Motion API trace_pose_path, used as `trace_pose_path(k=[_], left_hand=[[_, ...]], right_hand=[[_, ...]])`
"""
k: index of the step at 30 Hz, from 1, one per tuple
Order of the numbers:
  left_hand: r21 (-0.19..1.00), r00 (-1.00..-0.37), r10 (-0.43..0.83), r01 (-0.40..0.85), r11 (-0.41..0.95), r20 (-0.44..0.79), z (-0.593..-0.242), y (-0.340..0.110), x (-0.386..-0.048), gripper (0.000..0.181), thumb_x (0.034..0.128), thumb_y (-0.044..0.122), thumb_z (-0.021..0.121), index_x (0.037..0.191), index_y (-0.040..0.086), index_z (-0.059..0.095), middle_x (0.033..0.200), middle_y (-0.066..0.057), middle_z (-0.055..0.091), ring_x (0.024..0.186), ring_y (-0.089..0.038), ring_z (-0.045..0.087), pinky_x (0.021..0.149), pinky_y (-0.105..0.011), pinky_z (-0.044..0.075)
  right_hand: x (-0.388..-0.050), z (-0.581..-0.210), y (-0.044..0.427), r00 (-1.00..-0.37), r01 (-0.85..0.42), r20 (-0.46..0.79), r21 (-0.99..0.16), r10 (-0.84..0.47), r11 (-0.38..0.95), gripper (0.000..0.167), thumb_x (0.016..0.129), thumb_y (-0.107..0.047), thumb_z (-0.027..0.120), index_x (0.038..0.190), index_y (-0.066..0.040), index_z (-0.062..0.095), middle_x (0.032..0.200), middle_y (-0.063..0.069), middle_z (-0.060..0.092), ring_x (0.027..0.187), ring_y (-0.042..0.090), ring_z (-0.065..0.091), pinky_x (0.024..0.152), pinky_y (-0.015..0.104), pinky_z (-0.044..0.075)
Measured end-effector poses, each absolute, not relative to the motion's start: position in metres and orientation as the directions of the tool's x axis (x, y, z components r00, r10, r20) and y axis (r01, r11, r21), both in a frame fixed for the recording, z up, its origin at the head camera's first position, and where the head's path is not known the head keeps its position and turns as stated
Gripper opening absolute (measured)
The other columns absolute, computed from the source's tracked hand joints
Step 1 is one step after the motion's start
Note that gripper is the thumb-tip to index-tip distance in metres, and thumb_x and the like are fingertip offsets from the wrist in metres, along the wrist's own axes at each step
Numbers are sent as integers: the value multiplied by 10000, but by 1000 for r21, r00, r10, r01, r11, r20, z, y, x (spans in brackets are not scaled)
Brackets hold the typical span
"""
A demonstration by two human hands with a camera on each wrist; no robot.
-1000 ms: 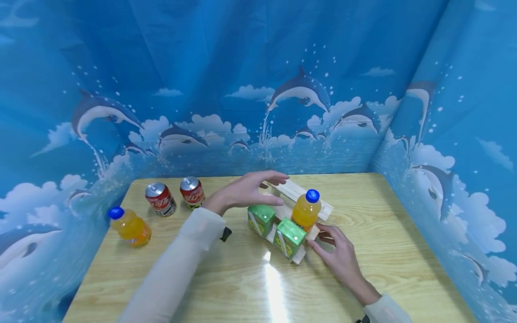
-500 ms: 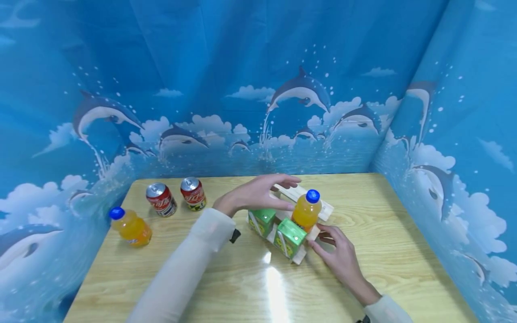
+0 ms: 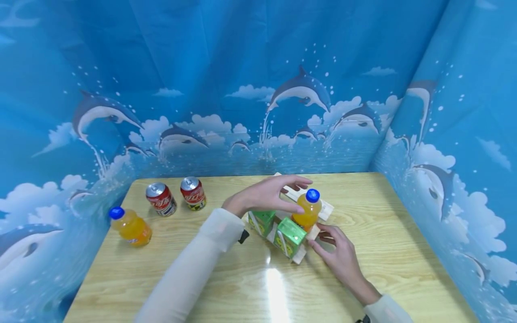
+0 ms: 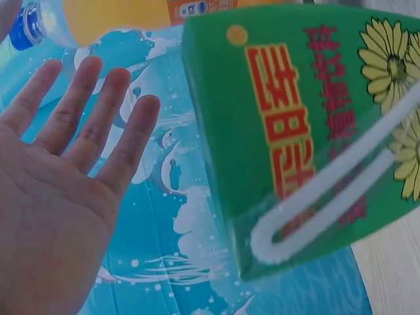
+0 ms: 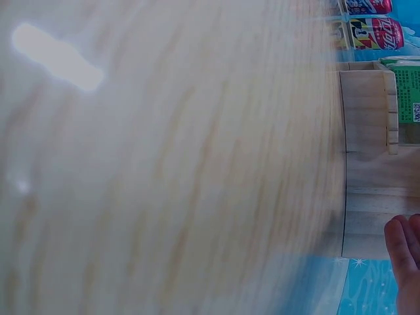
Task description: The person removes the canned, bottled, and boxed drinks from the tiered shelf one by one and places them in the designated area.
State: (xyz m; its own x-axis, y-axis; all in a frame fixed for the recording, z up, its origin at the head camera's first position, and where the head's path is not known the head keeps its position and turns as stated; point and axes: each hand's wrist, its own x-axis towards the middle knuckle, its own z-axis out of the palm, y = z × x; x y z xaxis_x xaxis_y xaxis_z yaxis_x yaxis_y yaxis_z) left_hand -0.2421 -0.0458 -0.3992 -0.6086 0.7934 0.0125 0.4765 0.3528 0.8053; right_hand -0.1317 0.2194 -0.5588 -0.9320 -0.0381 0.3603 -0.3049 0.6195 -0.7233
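Observation:
My left hand [image 3: 268,193] hovers over a wooden holder [image 3: 299,255], fingers spread and thumb overlapping an orange drink bottle [image 3: 305,213] with a blue cap. In the left wrist view the palm and outstretched fingers [image 4: 131,144] are bare, beside a green drink carton [image 4: 295,131] with a straw; the bottle lies across that view's top. A second green carton [image 3: 262,222] stands partly beneath my left hand. At the holder's near right end, my right hand [image 3: 339,255] grips the pale wooden end with thumb and fingers; the right wrist view shows only fingertips against its panel [image 5: 371,111].
Two red cola cans [image 3: 160,199] stand at the table's back left. Another orange bottle [image 3: 131,226] leans in the view near the left edge. A blue dolphin-print curtain [image 3: 258,89] encloses the back and sides of the wooden table [image 3: 226,287].
My left hand has moved right, from above the far-left carton to beside the orange bottle in the holder. My right hand, the holder and the drinks have stayed put.

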Motion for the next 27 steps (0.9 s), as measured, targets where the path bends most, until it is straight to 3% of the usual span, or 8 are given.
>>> trace_pose_path(k=[10,22,27], left_hand=[[806,-587,810,474,354,-11,-407,-31,-242,774,987,419,815,1657,257,461,1560,73,591,1424,-132,559,1224,-472,497],[831,-579,812,416,369,-71,-411,-23,-238,771,990,347,829,1657,260,454,1507,39,632,1385,-190,625,1186,-517,531],[815,-584,808,427,392,-82,-413,-21,-237,748,993,361,826,1645,314,462,1501,60,634,1351,-148,639,1140,-419,563]], right_hand=[[-132,-560,220,-929,-311,368,-723,-38,617,506,865,-141,936,1317,-54,725,1215,76,755,1008,261,786,898,223,644],[-131,-557,218,-936,-296,350,-732,-35,614,500,870,-139,929,1315,-46,721,1225,93,753,1015,281,787,903,235,647],[-131,-556,218,-939,-285,343,-733,-25,618,505,864,-138,934,1316,-56,724,1219,83,756,1013,275,790,900,244,651]])
